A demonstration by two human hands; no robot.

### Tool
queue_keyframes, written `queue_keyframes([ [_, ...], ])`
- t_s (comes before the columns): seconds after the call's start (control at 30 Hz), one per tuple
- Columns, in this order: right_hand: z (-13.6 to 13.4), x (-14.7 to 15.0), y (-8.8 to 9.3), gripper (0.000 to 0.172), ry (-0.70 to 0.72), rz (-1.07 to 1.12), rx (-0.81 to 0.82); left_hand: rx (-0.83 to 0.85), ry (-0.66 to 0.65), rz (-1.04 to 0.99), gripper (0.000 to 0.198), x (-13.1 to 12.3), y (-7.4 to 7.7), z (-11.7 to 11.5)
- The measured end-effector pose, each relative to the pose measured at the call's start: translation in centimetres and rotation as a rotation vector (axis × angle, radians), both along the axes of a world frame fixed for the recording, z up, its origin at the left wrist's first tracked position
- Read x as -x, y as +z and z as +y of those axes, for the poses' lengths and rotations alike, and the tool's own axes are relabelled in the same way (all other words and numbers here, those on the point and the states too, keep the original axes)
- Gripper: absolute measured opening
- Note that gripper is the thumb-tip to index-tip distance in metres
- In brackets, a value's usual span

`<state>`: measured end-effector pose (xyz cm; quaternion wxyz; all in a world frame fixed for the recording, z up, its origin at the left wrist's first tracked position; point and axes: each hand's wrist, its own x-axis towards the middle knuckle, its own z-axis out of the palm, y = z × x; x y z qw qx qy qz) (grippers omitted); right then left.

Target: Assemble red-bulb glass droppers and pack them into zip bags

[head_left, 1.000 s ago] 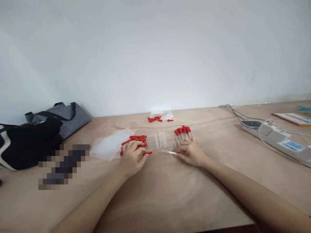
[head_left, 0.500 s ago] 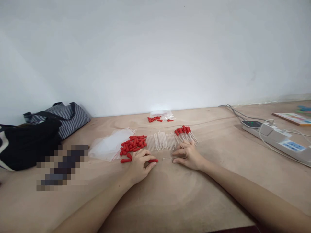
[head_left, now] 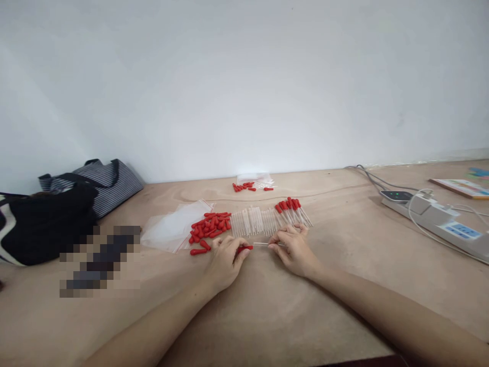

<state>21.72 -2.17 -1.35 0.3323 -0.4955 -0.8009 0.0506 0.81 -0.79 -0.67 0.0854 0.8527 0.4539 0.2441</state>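
My left hand [head_left: 226, 260] pinches a small red rubber bulb [head_left: 244, 248] just above the wooden table [head_left: 267, 311]. My right hand [head_left: 296, 248] pinches a thin clear glass tube [head_left: 263, 244] whose free end points at the bulb, nearly touching it. Behind my hands lie a heap of loose red bulbs [head_left: 209, 227], a row of clear tubes [head_left: 254, 222] and a few finished droppers with red bulbs [head_left: 291, 209].
Clear zip bags [head_left: 171, 230] lie left of the red heap. A small bag with more bulbs [head_left: 252, 183] sits by the wall. Dark and striped cloth bags [head_left: 64, 209] stand at the left. A white power strip with cables [head_left: 439, 221] and a booklet [head_left: 460, 187] lie right.
Both hands drew back from the piles, the left with a red bulb, the right with a clear tube, then lifted and brought the two pieces close together.
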Motion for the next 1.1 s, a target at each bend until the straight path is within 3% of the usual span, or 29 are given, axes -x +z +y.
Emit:
queue_keyframes([
  [0.3, -0.5, 0.6, 0.3, 0.016, 0.072, -0.046, -0.021, -0.016, 0.000, -0.060, 0.012, 0.0, -0.3, 0.1],
  [0.73, -0.7, 0.7, 0.6, 0.019, 0.058, -0.029, -0.020, -0.071, 0.001, -0.050, 0.014, -0.1, -0.3, 0.1],
  [1.1, -0.3, 1.1, -0.4, 0.019, 0.096, -0.065, -0.123, -0.082, -0.024, -0.046, 0.018, -0.3, 0.0, -0.3],
])
